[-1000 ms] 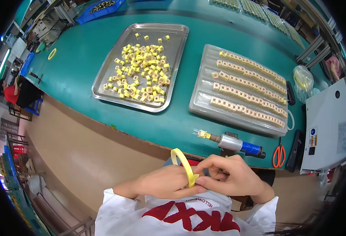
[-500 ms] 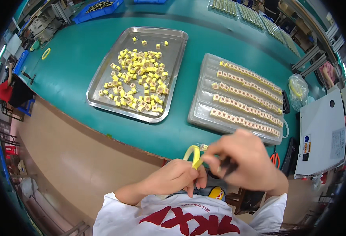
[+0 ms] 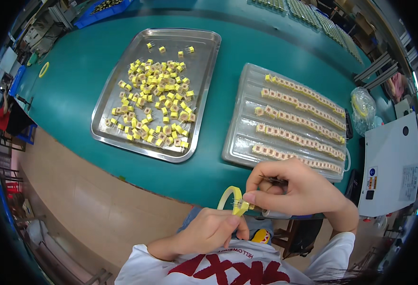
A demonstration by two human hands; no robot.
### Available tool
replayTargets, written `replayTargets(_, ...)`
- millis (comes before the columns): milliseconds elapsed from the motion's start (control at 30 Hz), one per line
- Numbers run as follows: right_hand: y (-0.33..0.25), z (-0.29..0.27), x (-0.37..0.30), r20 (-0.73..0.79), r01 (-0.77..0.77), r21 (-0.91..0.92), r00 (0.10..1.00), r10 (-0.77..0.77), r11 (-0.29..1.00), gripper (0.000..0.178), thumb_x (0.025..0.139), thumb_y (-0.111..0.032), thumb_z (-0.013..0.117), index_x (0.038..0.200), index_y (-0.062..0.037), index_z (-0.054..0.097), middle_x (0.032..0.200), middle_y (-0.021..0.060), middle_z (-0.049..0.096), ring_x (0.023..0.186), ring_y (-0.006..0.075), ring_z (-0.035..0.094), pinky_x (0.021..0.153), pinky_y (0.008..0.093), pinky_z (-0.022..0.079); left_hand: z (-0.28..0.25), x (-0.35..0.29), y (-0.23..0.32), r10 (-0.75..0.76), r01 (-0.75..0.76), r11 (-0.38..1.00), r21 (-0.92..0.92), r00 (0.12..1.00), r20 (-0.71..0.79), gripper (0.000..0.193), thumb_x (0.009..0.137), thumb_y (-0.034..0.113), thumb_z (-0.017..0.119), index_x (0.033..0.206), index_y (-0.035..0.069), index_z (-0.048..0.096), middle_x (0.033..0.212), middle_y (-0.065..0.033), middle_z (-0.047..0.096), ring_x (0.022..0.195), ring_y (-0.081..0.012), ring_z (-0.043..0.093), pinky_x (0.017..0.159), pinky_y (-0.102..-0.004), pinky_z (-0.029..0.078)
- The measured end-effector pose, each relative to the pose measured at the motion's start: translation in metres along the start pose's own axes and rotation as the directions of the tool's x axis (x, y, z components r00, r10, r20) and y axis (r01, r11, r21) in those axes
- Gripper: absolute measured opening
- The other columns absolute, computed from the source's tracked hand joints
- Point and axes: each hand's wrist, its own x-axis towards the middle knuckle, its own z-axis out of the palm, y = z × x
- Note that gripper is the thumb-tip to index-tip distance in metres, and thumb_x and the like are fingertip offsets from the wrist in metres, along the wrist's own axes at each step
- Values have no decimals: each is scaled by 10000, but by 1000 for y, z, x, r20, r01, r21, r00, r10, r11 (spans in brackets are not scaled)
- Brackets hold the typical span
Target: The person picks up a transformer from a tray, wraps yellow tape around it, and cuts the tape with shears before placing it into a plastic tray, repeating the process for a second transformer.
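In front of my body, my left hand (image 3: 212,228) is closed on a roll of yellow tape (image 3: 227,192), which stands up out of its fingers. My right hand (image 3: 297,187) pinches a small transformer (image 3: 251,207) between thumb and fingertips, right against the tape. Thin metal pins of the part show beside the tape; most of its body is hidden. A dark, slim tool (image 3: 274,180) lies in the curled fingers of the same hand, its kind unclear.
A steel tray (image 3: 105,137) of loose yellow-wrapped transformers lies to the left. Right of it, a clear plastic tray (image 3: 235,142) carries several rows of these parts. Further right are a plastic bag (image 3: 363,110) and a white machine box (image 3: 390,164). The green table's (image 3: 137,179) front edge is near.
My right hand has turned and come to rest against the tape, no longer blurred; the small transformer is now at its fingertips. The view has shifted, so the trays appear slightly displaced.
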Motion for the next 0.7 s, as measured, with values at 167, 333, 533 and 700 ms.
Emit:
replayTargets(167, 8, -8, 10, 142, -62, 152, 989, 40, 986, 100, 843, -95, 677, 836, -10, 624, 551, -68, 430, 518, 14, 341, 494, 206, 285, -7, 6, 4, 29, -32, 993, 110, 999, 35, 413, 1015, 227, 326, 832, 18, 631, 748, -70, 632, 480, -135, 572, 507, -271, 473)
replayTargets(333, 19, -11, 17, 261, -130, 349, 965, 37, 928, 142, 860, -137, 686, 820, -18, 621, 581, -71, 453, 540, 7, 363, 499, 199, 286, -10, 12, 2, 30, -35, 987, 154, 999, 38, 383, 1005, 196, 340, 836, 25, 638, 750, -67, 634, 482, -137, 581, 507, -282, 475)
replayTargets(533, 29, -7, 20, 363, -186, 430, 931, 19, 883, 225, 937, -191, 593, 800, -14, 565, 712, 26, 639, 606, 46, 496, 623, 222, 422, -11, 13, -2, 60, -63, 983, 170, 998, 27, 358, 994, 173, 353, 849, 23, 645, 736, -59, 642, 491, -137, 589, 512, -281, 477)
replayTargets(700, 30, 1, 16, 296, -251, 498, 949, 109, 830, 169, 899, -180, 649, 859, -18, 627, 661, -32, 555, 602, 24, 457, 546, 197, 338, -8, 13, -3, 39, -39, 991, 125, 999, -1, 361, 996, 183, 356, 854, 14, 642, 764, -67, 657, 500, -142, 590, 524, -282, 478)
